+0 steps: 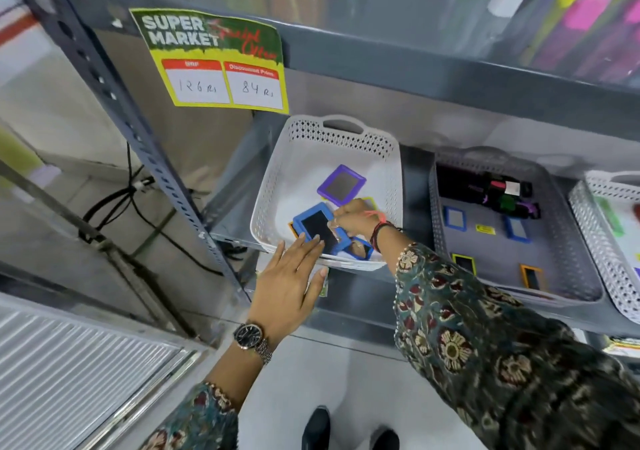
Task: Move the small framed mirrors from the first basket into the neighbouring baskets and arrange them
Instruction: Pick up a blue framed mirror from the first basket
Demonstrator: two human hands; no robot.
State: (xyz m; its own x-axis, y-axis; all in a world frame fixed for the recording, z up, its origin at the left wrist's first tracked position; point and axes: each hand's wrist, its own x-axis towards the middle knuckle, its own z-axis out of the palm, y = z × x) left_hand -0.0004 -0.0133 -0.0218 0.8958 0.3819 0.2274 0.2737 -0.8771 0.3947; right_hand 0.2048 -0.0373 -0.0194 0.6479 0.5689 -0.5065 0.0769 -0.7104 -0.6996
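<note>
Head view: right hand (351, 215) pinches one blue mirror (317, 228); left hand (289, 276) open; four mirrors in grey basket (437, 207).

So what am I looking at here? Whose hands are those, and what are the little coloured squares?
There is no machine here. This is one picture from a camera worn on a person's head, looking down at their own two hands in front of a shop shelf. The coloured squares are small framed mirrors. In the white basket lie a purple mirror and a blue mirror. The right hand pinches the blue mirror's edge with its fingers. The left hand is open and flat at the basket's front rim, holding nothing. The grey basket next door already has four mirrors lying apart from each other. The yellow sign above shows prices.
</note>
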